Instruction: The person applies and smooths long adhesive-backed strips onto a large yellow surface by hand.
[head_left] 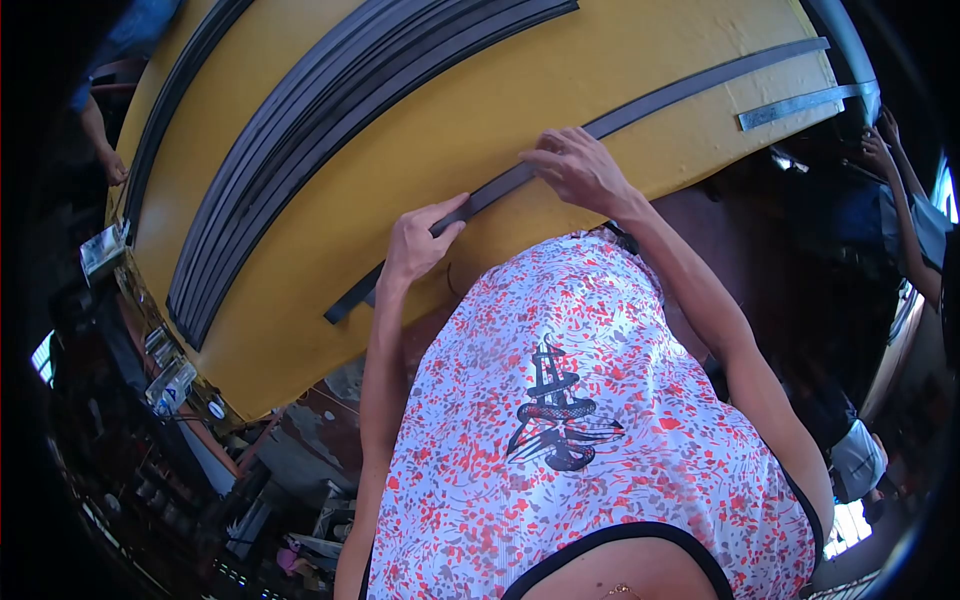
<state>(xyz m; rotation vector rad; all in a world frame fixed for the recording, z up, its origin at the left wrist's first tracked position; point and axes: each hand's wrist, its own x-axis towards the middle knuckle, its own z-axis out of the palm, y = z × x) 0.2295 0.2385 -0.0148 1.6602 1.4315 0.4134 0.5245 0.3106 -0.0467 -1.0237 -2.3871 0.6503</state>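
Observation:
A long dark grey strip [690, 93] lies lengthwise across the yellow table [480, 130] in front of me. My left hand [422, 240] grips it near its left part, thumb on the near edge and forefinger along the far edge. Farther right, my right hand [580, 172] is bent over the same strip with its fingers curled onto it; the fingertips are partly hidden. The strip's left end shows beyond my left wrist, close to the table's near edge.
A stack of similar dark strips [270, 150] lies farther back, with another dark bundle [165, 120] at the far left. A metallic strip [800, 105] sits at the right edge. Another person's hand [112, 168] is at left; other hands [880, 140] are at right, beside a pale pole [848, 45].

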